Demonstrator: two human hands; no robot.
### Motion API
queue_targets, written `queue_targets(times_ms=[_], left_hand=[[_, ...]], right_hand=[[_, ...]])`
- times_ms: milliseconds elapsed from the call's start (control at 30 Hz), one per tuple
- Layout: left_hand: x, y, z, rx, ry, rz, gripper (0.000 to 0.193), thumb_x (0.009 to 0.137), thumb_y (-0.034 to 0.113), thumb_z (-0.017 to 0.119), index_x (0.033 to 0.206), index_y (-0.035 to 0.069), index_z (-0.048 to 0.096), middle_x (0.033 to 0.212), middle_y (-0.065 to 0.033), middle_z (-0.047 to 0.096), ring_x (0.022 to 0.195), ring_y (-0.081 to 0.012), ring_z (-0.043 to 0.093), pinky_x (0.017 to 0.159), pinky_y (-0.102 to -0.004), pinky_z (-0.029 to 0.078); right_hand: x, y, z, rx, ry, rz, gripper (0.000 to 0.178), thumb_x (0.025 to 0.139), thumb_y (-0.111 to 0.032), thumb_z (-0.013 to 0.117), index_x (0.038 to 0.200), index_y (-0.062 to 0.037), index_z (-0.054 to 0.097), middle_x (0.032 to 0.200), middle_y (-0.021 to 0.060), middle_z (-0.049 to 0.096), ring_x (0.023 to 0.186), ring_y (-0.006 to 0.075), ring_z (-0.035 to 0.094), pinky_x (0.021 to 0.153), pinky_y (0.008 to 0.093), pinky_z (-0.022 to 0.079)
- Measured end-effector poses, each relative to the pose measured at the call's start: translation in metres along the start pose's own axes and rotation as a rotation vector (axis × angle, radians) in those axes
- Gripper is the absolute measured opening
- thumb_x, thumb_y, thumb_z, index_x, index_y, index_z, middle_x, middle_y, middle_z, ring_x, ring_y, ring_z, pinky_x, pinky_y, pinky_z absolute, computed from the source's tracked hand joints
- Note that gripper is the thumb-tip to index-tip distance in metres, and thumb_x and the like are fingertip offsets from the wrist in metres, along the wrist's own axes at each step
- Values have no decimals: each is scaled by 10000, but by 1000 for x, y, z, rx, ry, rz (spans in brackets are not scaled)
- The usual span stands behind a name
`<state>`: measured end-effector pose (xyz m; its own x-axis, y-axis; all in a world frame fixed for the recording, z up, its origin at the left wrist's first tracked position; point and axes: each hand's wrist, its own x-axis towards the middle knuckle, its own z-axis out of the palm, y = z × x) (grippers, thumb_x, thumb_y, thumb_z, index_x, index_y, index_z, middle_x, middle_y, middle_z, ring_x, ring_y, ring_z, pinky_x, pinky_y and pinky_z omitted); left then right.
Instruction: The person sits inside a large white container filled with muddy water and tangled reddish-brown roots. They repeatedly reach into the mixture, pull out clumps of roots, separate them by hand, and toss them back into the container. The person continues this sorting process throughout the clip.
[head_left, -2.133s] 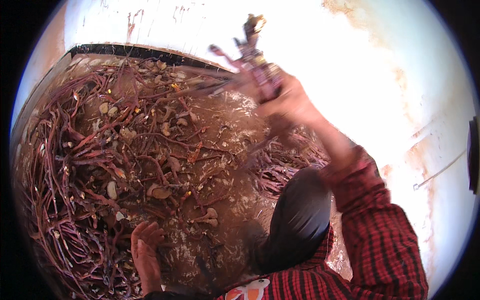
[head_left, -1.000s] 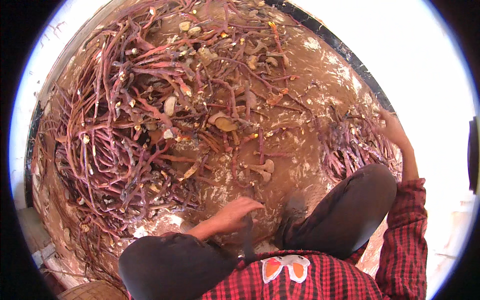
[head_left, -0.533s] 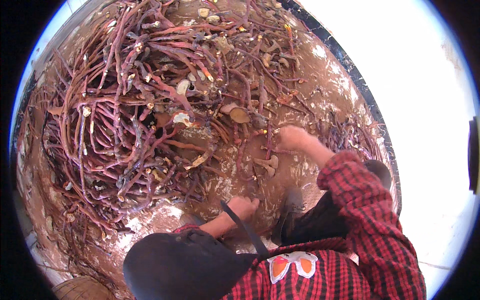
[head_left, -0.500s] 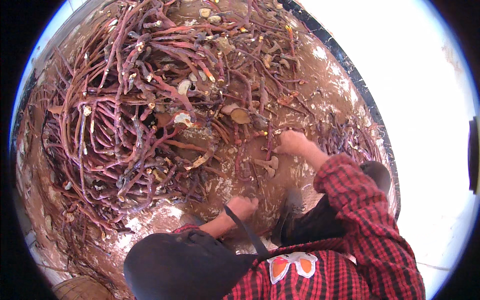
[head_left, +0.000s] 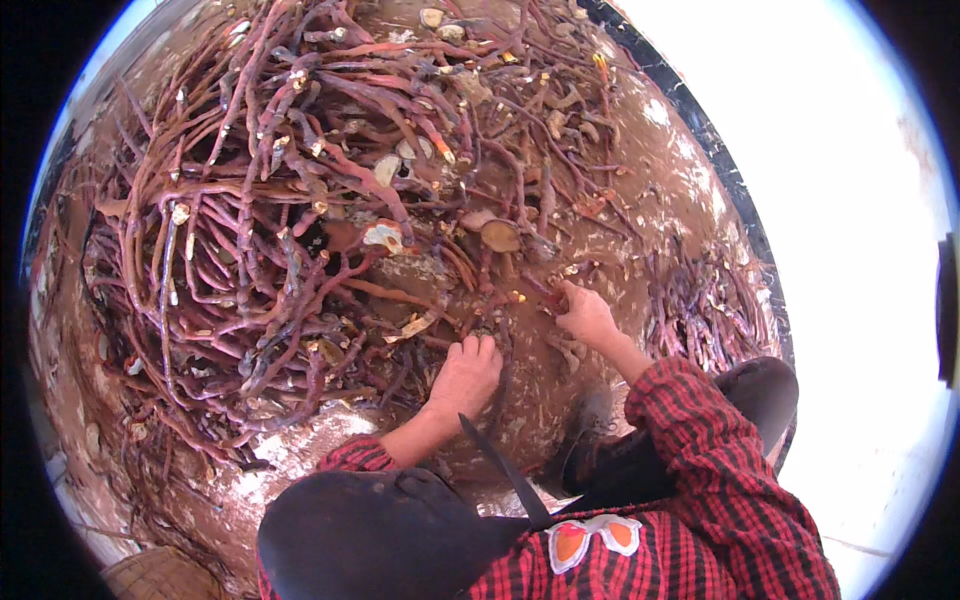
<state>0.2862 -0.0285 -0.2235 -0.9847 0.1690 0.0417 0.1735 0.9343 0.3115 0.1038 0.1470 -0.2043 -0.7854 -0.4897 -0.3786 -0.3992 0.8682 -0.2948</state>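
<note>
Long reddish-purple roots (head_left: 240, 210) lie in a big tangled heap to the left and ahead. At the heap's near right edge my left hand (head_left: 467, 378) reaches down with its fingers curled. Whatever it grips is hidden under the fingers. Farther right, my right hand (head_left: 592, 318) pinches the end of a short reddish root (head_left: 541, 290) against the brown ground. Between my knees a dark, narrow, pointed blade-like strip (head_left: 497, 465) slants upward, just behind my left hand.
To my right lies a smaller bundle of thin purple roots (head_left: 705, 315). A round, pale brown cut slice (head_left: 500, 236) and stubby root pieces are scattered ahead. A dark border (head_left: 700, 130) runs along the right, beside a bright white area. A woven basket-like thing (head_left: 165, 575) stands at lower left.
My left hand has moved forward from beside the dark strip to the heap's edge. My right hand has shifted slightly nearer to me. The view has turned a little, showing more of the right bundle.
</note>
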Motion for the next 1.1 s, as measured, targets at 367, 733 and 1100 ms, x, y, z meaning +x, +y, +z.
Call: queue_targets(times_ms=[367,733,1100], left_hand=[[4,2,-43,-424,452,323,163,760,90,599,919,70,629,987,-81,573,947,-202,544,891,-394,425],[-30,-104,-184,-2430,1058,288,498,835,-41,563,1286,159,497,1137,-55,577,538,-30,429,917,-351,440],[-43,-99,-201,-2489,1183,401,459,794,-83,568,1186,152,530,1155,-26,528,451,-19,392,920,-317,409]], right_hand=[[-13,8,5,-200,-232,51,500,642,-392,743,1039,-114,621,943,143,608,926,340,598,778,436,490],[-34,-11,16,-312,-207,-77,468,653,-417,737,993,-118,615,953,148,588,899,343,608,755,438,496],[-31,-7,18,-404,-149,-137,454,605,-242,731,972,-34,562,903,174,611,838,355,625,708,450,510]])
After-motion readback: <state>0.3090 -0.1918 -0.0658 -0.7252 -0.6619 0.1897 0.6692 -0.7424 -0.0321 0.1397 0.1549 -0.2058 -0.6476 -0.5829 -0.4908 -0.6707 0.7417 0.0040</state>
